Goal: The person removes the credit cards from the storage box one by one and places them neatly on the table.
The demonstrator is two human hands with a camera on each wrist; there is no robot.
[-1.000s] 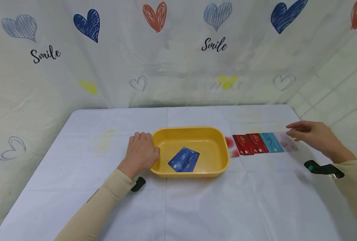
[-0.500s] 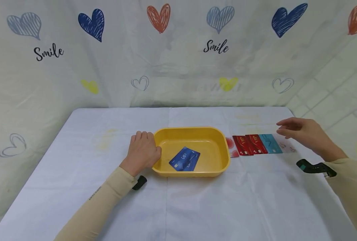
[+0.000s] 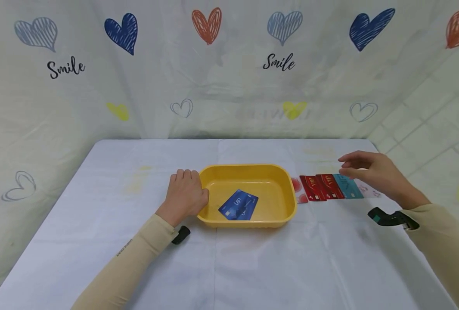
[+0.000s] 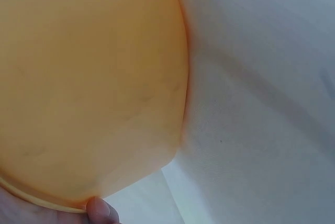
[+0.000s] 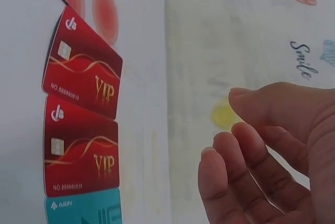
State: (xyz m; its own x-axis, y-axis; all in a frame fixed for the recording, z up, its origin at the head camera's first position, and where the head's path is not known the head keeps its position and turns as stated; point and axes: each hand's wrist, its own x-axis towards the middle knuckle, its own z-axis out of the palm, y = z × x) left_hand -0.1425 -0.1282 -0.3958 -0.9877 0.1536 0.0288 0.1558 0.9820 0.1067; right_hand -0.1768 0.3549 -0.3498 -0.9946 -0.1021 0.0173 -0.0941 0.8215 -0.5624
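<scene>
My left hand point(image 3: 186, 193) grips the left rim of a yellow plastic tray point(image 3: 249, 224); in the left wrist view a fingertip point(image 4: 99, 209) shows at the tray's rim. Two blue VIP cards point(image 3: 233, 204) overlap inside the tray. My right hand point(image 3: 374, 172) hovers over the right end of a card row, fingers loosely bent and holding nothing. Under and beside it lie a teal card point(image 3: 349, 188) and a pale pink-patterned card point(image 3: 369, 190). Two red VIP cards point(image 5: 84, 148) come left of these, then a pink-and-white card point(image 3: 301, 191) partly hidden by the tray.
A white cloth covers the table point(image 3: 156, 258). Behind it hangs a pale curtain point(image 3: 229, 77) printed with hearts and "Smile". Dark wrist straps point(image 3: 392, 217) sit at both sleeves.
My right hand has moved left along the card row, from beyond the pale card to above the teal one. The left hand keeps its grip on the tray; the view has shifted slightly.
</scene>
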